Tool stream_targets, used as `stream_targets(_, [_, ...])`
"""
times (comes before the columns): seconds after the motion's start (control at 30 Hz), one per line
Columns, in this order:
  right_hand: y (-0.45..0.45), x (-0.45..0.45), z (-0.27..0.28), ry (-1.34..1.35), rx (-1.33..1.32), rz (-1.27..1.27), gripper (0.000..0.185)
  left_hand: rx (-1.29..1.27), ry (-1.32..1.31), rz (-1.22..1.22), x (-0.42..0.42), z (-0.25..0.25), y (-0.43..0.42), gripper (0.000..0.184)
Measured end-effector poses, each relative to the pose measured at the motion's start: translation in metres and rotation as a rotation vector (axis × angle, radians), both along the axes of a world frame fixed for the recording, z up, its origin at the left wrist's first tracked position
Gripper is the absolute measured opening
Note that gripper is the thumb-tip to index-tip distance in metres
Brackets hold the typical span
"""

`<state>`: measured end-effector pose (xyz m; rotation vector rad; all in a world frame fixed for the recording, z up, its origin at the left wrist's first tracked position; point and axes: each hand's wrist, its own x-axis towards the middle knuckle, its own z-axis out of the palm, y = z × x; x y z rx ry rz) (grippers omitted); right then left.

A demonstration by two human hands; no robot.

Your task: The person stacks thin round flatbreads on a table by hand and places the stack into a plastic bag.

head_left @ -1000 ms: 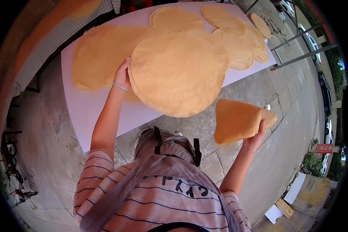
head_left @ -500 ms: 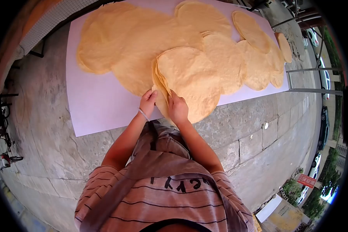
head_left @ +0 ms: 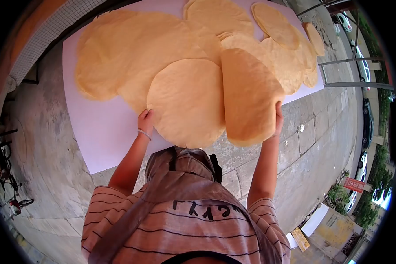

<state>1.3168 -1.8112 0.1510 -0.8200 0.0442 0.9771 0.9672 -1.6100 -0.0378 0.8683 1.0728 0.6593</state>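
A thin, round, pale-yellow flatbread lies at the near edge of the tabletop, its lower part reaching past the board. My left hand pinches its left rim between thumb and fingers. To the right, my right hand grips the outer edge of another flatbread, which is raised and folded over like a turned page. How many layers are in that fold I cannot tell. Most of the right fingers are hidden behind it. A wide spread of overlapping flatbreads lies beyond and to the left.
The pale lilac tabletop carries more stacked flatbreads at the back and on the right. Metal bars stand off the right side. Concrete paving surrounds the table, with parked cars and a red sign farther right.
Both hands were close together at the stack's left edge. My right hand has swung right, turning the upper flatbread over and uncovering the one beneath; my left hand has moved slightly left.
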Motion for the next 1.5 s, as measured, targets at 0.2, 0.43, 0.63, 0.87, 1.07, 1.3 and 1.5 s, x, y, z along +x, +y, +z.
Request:
stream_targets(0.2, [0.042,0.033,0.137,-0.563,-0.415,0.101,0.034,-0.028,0.048,-0.045,0.009,0.037,0.002,0.02])
stream_targets(0.43, [0.115,-0.157,-0.038,-1.522,-0.603,0.33,0.03,0.026,-0.101,-0.115,0.065,0.097,-0.027,0.036])
stream_targets(0.63, [0.12,-0.189,-0.046,-1.142,-0.564,0.375,0.023,0.19,-0.052,-0.128,0.061,0.111,-0.035,0.035])
stream_targets(0.87, [0.116,-0.191,-0.035,-1.331,-0.655,0.386,0.034,0.556,0.41,-0.354,0.071,0.123,-0.027,0.034])
stream_targets(1.07, [0.108,-0.181,-0.034,-1.182,-0.729,0.299,0.033,0.85,0.31,-0.324,0.088,0.121,-0.035,0.032])
stream_targets(1.3, [0.06,-0.098,-0.059,-0.234,-0.233,0.174,0.034,0.258,-0.277,-0.102,0.08,0.115,-0.017,0.035])
stream_targets(1.5, [-0.034,-0.015,0.041,-0.288,-0.129,-0.255,0.05,0.165,-0.03,-0.05,0.008,0.031,0.042,0.035])
